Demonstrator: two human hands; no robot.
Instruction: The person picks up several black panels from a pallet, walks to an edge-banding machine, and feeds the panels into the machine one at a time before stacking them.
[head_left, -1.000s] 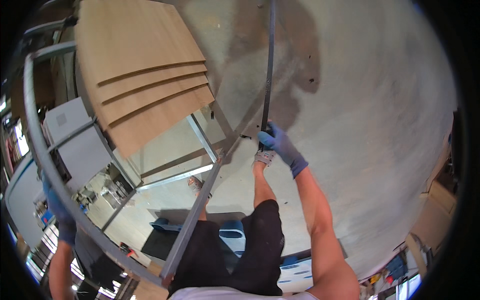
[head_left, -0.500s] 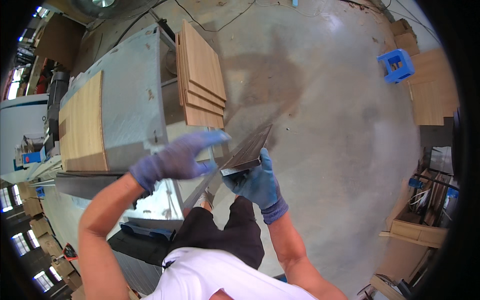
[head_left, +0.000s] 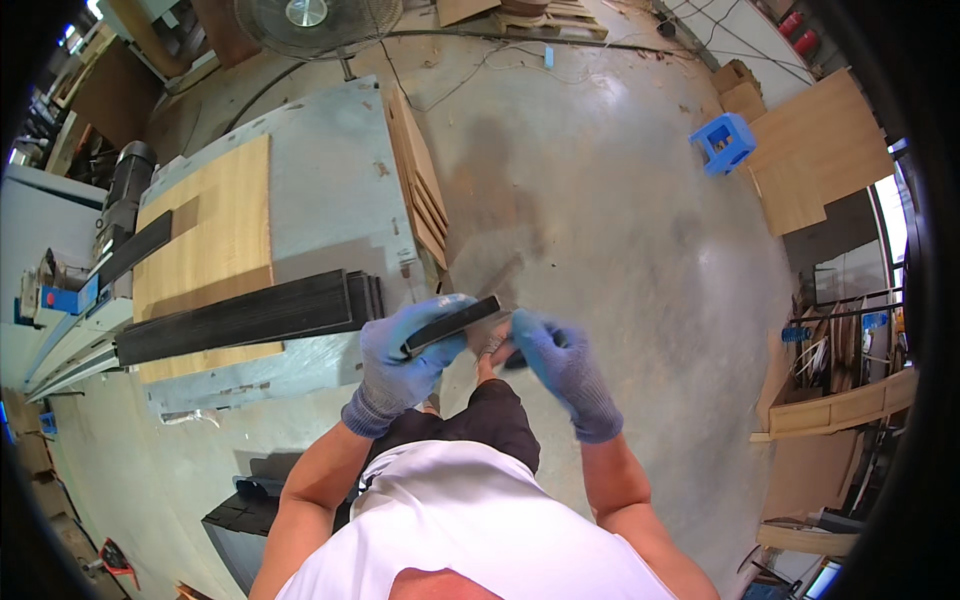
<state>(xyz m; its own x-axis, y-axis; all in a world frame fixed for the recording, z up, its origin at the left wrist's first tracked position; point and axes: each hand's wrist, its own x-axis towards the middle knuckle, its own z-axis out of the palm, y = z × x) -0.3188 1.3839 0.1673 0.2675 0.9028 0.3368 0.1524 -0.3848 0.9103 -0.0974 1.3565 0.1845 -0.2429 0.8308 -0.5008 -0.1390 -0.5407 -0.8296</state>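
Note:
My left hand [head_left: 405,350], in a blue-grey work glove, is closed round a short-looking black strip [head_left: 452,325]. Its narrow end faces me, so its full length is hidden. Just right of it is my gloved right hand [head_left: 565,370], apart from the strip and smeared by motion. Its fingers look partly bent, and a dark patch shows beneath them that I cannot make out. Left of my hands, a stack of long black strips [head_left: 240,315] lies across a pale wooden board [head_left: 205,215] on the grey machine table [head_left: 330,180].
Wooden panels [head_left: 418,175] lean against the table's right side. One more black strip [head_left: 138,247] rests at the board's left. A fan [head_left: 310,15] stands beyond the table. To the right are a blue stool [head_left: 725,145], large wooden sheets [head_left: 820,140] and a cluttered shelf [head_left: 840,405].
The view has shifted, bringing the stack of black strips into sight. My left hand, free before, now grips a black strip. My right hand has come off the dark strip it held.

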